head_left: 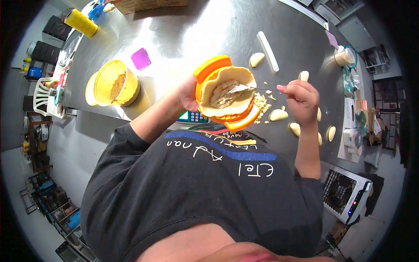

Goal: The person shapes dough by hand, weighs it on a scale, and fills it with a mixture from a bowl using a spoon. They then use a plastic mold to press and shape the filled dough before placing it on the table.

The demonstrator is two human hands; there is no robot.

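My left hand point(188, 94) is wrapped round the left side of an orange mold point(212, 69) with two wide handles. A round sheet of pale dough point(245, 77) lies in the mold, with a light shredded filling point(223, 95) at its middle. My right hand point(300, 96) pinches the thin handle of a spoon point(241, 87), whose tip rests in the filling. Chopped pale bits point(261, 106) and a whole pale piece point(278, 115) lie on the metal table between the mold and my right hand.
A yellow tub point(104, 83) with brown filling stands at the left, near a purple square point(141, 59). A yellow roll point(81, 23) and a cardboard box point(148, 4) are farther back. A white stick point(268, 51) and several pale pieces lie rightward. A scale point(193, 117) sits beneath the mold.
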